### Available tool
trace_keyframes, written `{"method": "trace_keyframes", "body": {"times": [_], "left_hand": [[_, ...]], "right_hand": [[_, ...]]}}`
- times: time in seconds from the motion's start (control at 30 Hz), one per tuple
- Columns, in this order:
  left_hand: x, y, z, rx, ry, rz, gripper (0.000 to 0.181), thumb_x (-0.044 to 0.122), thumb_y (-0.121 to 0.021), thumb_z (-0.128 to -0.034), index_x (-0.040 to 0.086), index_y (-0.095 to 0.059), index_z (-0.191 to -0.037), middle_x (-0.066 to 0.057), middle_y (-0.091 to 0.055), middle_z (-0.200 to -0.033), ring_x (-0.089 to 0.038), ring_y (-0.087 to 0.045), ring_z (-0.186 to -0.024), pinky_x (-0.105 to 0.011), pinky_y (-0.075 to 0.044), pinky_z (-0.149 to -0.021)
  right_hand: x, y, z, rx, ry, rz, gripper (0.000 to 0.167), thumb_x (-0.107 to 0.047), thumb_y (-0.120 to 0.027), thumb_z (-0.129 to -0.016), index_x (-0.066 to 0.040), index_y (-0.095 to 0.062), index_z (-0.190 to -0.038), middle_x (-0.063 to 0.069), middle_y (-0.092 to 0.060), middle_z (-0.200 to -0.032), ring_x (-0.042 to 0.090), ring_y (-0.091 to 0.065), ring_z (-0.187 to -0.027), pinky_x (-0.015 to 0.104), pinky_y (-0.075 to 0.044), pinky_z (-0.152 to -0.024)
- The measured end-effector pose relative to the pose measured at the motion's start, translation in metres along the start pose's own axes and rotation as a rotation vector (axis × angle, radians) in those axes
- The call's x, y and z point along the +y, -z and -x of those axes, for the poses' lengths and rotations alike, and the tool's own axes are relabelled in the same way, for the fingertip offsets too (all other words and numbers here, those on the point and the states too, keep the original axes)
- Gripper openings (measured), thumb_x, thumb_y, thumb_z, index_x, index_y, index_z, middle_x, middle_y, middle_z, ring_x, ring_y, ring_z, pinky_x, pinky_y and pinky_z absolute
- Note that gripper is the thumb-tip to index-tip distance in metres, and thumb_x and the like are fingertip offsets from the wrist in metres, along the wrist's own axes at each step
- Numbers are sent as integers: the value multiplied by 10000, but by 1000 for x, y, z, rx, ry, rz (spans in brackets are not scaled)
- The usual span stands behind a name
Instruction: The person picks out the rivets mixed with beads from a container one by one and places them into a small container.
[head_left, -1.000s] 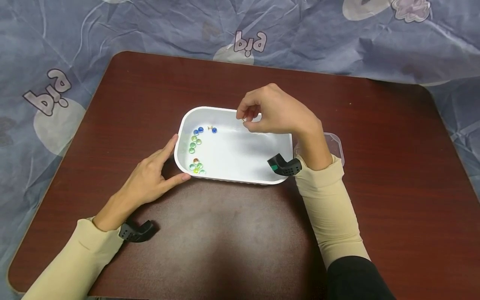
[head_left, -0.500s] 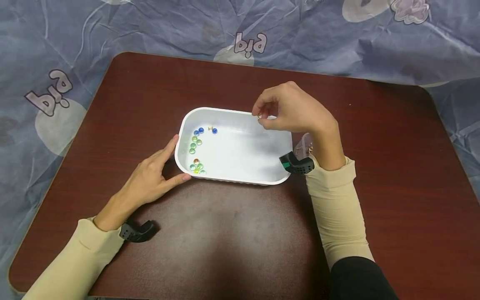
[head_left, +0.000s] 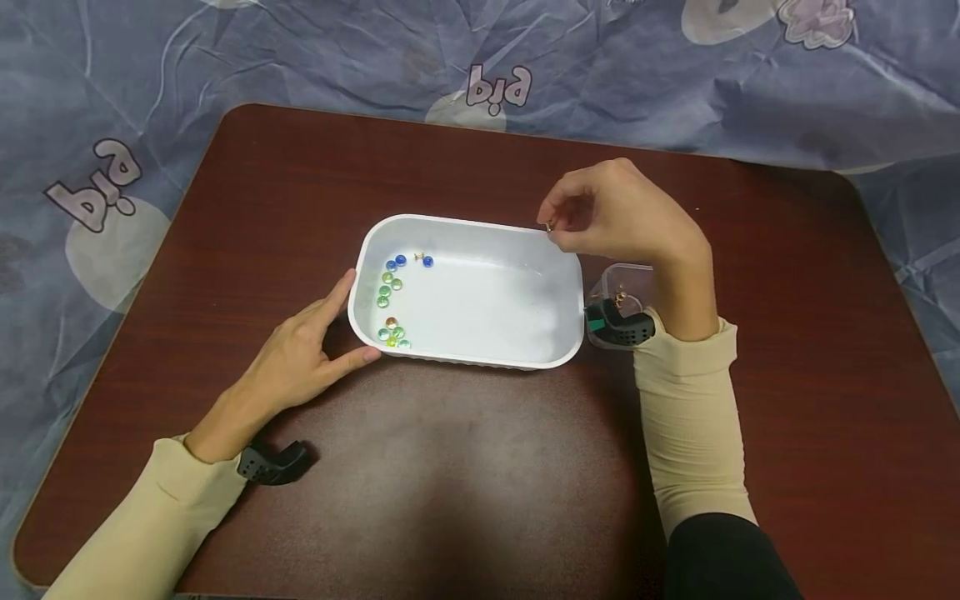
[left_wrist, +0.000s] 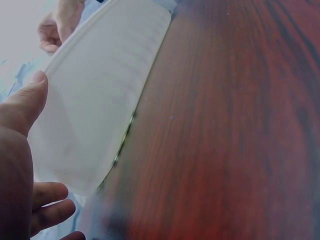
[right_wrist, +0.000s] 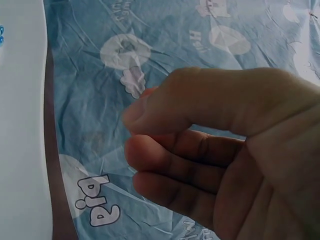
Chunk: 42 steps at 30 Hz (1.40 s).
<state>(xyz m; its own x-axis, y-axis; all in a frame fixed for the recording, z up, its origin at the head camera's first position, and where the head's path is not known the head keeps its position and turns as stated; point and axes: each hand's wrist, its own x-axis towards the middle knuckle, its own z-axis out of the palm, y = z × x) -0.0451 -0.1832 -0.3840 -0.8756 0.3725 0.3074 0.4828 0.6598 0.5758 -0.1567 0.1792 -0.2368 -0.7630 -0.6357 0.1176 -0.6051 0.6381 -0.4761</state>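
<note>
In the head view a white tray (head_left: 480, 308) sits mid-table with several glass marbles (head_left: 385, 291) along its left side. A small gold-coloured piece (head_left: 419, 257) lies beside a blue marble (head_left: 428, 262) inside it. My left hand (head_left: 300, 354) rests with spread fingers and thumb against the tray's left end. Above the tray's far right corner, my right hand (head_left: 626, 212) pinches a tiny gold-coloured piece (head_left: 550, 226) between thumb and fingertips. In the right wrist view the thumb hides that piece. The left wrist view shows the left thumb on the tray's outer wall (left_wrist: 95, 100).
A clear plastic box (head_left: 628, 279) holding small gold-coloured pieces (head_left: 620, 297) stands right of the tray, partly hidden by the right wrist and its black camera mount (head_left: 618, 323). A brown table (head_left: 480, 467) carries everything. Behind it hangs a blue-grey printed cloth (head_left: 330, 58).
My right hand has moved right across the tray towards the clear box, with the tiny gold-coloured piece still pinched. More of the box shows. The left hand, tray and marbles stay put.
</note>
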Motion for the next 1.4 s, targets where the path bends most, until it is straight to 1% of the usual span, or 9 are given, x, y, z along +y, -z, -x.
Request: {"method": "trace_keyframes", "body": {"times": [0.23,0.47,0.6,0.73,0.9,1.0,1.13,1.27,1.4], "left_hand": [[0,0,0,-2,-9,-2,933,506,-706,-885,61,-251,-1568,-251,-475,-1442,-389,-519,-1262,-563,-453,-947],[2,1,0,-19,12,-7,938,456,-738,-878,54,-244,-1568,-237,-441,-1477,-387,-497,-1288,-562,-439,-971],[2,1,0,-21,16,-7,941,445,-744,-876,56,-241,-1569,-239,-440,-1476,-386,-496,-1289,-562,-438,-972],[2,1,0,-24,19,-5,939,440,-745,-877,64,-237,-1572,-248,-450,-1464,-388,-502,-1281,-565,-440,-967],[1,1,-1,-27,19,-2,935,432,-746,-879,57,-239,-1570,-256,-457,-1455,-396,-505,-1275,-570,-440,-963],[1,1,0,-23,15,-3,933,432,-746,-879,51,-244,-1567,-262,-461,-1449,-404,-507,-1271,-575,-440,-961],[1,1,0,-23,18,-5,939,415,-759,-872,59,-242,-1570,-258,-461,-1451,-401,-505,-1274,-574,-437,-967],[2,0,0,-28,20,-5,942,411,-760,-872,78,-230,-1576,-252,-460,-1455,-397,-503,-1278,-570,-435,-972],[2,1,0,-24,18,-5,940,429,-749,-877,87,-226,-1579,-261,-469,-1443,-401,-510,-1267,-572,-437,-966]], "right_hand": [[2,10,11,41,-82,6,113,-7,-691,-808,-80,-751,-870,20,-705,-813,88,-621,-688,164,-473,-655],[7,17,18,55,-80,32,138,19,-705,-812,-75,-763,-894,-10,-710,-842,40,-635,-706,144,-479,-674],[10,19,23,59,-73,44,144,28,-712,-805,-72,-763,-895,-2,-714,-840,22,-631,-704,141,-476,-675],[14,21,28,58,-85,41,150,32,-705,-806,-72,-762,-898,10,-715,-833,21,-626,-696,132,-467,-667],[18,24,34,72,-92,58,151,28,-706,-813,-81,-767,-899,-14,-724,-836,8,-627,-690,126,-468,-660],[20,28,38,84,-120,57,133,2,-717,-821,-95,-769,-894,-13,-734,-843,2,-627,-688,121,-459,-656],[24,31,44,85,-167,44,120,-23,-743,-817,-103,-770,-903,23,-740,-845,-10,-625,-696,112,-445,-657],[29,35,49,87,-182,51,117,-25,-757,-812,-98,-769,-903,40,-742,-841,-22,-621,-692,106,-438,-657],[32,37,54,85,-196,68,110,-31,-767,-806,-99,-767,-893,15,-736,-812,-17,-610,-672,107,-428,-646]]}}
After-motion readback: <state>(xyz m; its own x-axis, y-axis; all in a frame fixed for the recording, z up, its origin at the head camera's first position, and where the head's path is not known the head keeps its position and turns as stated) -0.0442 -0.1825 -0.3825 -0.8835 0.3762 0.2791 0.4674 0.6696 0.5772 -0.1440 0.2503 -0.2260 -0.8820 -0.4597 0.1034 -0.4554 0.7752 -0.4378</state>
